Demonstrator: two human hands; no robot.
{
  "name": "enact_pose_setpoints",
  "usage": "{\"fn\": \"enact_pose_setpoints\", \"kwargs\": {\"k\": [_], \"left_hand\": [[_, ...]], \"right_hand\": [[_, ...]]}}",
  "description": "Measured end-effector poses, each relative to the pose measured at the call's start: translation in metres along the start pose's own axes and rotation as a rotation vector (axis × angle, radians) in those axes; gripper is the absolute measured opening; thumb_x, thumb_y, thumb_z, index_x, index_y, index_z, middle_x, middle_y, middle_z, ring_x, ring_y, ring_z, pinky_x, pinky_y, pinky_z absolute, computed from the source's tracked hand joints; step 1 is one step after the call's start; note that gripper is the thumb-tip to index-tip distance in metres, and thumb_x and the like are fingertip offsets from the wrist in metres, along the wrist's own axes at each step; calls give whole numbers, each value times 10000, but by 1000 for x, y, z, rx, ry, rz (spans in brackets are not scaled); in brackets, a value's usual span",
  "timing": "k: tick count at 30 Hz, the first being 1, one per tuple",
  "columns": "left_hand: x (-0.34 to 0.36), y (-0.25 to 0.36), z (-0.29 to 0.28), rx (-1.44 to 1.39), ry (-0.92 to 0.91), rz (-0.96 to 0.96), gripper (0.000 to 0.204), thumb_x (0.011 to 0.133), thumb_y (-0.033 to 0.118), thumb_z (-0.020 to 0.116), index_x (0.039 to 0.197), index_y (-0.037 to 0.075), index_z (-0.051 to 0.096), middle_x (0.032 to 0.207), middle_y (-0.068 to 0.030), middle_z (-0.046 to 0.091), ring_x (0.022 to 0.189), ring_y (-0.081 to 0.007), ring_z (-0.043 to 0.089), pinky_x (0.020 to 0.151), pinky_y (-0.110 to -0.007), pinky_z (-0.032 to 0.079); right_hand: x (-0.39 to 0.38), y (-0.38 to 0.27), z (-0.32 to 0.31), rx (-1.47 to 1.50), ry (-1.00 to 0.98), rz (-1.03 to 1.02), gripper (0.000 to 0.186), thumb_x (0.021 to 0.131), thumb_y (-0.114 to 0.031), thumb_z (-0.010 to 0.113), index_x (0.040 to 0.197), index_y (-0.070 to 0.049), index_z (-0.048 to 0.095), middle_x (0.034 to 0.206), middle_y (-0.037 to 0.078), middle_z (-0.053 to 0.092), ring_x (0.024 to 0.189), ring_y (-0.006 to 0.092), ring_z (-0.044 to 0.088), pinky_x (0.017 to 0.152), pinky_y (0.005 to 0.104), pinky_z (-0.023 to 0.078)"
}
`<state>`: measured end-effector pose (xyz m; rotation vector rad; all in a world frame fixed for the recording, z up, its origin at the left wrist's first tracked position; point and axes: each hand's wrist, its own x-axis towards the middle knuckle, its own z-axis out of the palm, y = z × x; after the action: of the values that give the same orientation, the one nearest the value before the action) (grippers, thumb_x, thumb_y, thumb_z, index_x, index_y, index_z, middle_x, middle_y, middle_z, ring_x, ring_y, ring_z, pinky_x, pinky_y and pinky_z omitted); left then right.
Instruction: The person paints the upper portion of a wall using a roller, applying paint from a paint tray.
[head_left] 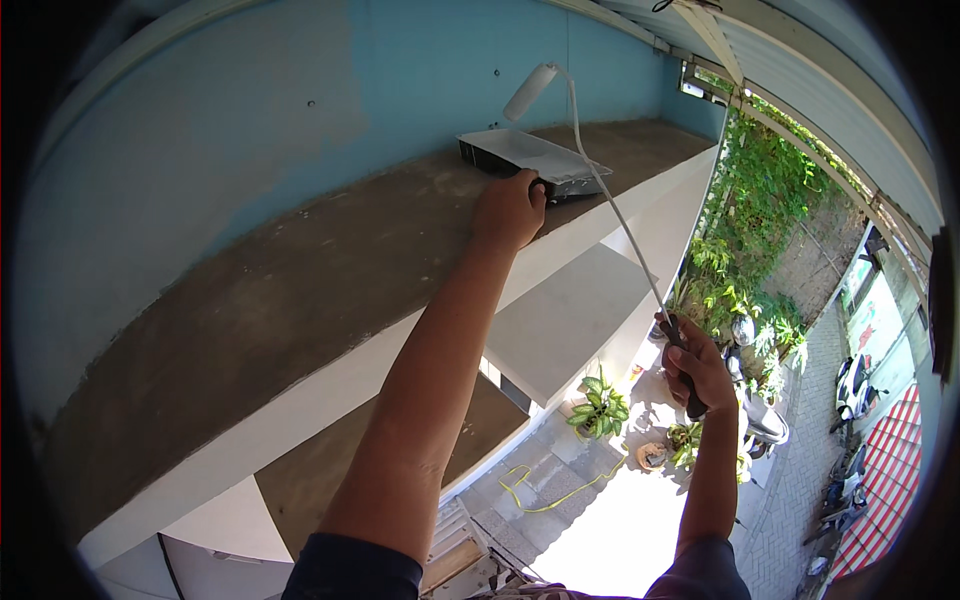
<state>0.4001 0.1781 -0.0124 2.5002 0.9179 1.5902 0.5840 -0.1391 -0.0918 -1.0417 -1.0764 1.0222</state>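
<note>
My left hand [512, 210] is closed on the near edge of a black paint tray [485, 158] with white paint inside it. The tray rests on a brown concrete ledge beside the blue wall. My right hand [699, 370] grips the dark handle of a paint roller [620, 215]. Its long, thin, pale metal rod runs up and bends over at the top. The white roller sleeve [530, 92] hangs in the air above the tray's far side, apart from the wall.
The blue wall [420, 75] bears a greyish-white painted area [240, 120] on its left. The ledge [290, 270] ends at a white front edge, with a drop to a paved yard. Potted plants [600, 408], a yellow hose [570, 508] and motorbikes stand below. A corrugated roof [830, 60] slopes overhead.
</note>
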Motion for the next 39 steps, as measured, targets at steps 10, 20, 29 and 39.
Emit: {"fn": "enact_pose_setpoints", "kwargs": {"k": [10,20,29,39], "left_hand": [[-6,-5,-3,-44,-43,-42,390,905,255,674,1254,83,690,853,-180,717,806,-365,696,758,-458,546],[-7,2,-13,-83,-132,-69,424,918,251,622,1274,23,645,955,-243,670,929,-418,663,846,-501,541],[-4,6,-9,-191,5,-29,335,921,204,602,1169,-11,674,945,-259,666,908,-436,659,828,-508,532],[-24,9,-47,65,-121,-245,212,903,174,623,865,-29,673,953,-251,684,889,-428,666,818,-513,532]], "right_hand": [[28,70,65,506,-205,-91,555,1018,-265,600,1413,75,411,719,47,514,395,66,414,295,208,333],[28,78,98,291,-167,16,590,941,-264,701,1365,73,468,718,-13,427,462,65,394,364,237,306],[25,70,118,-54,7,88,378,1096,-287,445,1380,-47,510,642,-29,427,465,64,407,396,229,332],[51,31,67,-446,106,-100,286,1090,-274,477,1187,-37,605,572,-80,338,461,11,330,399,224,251]]}}
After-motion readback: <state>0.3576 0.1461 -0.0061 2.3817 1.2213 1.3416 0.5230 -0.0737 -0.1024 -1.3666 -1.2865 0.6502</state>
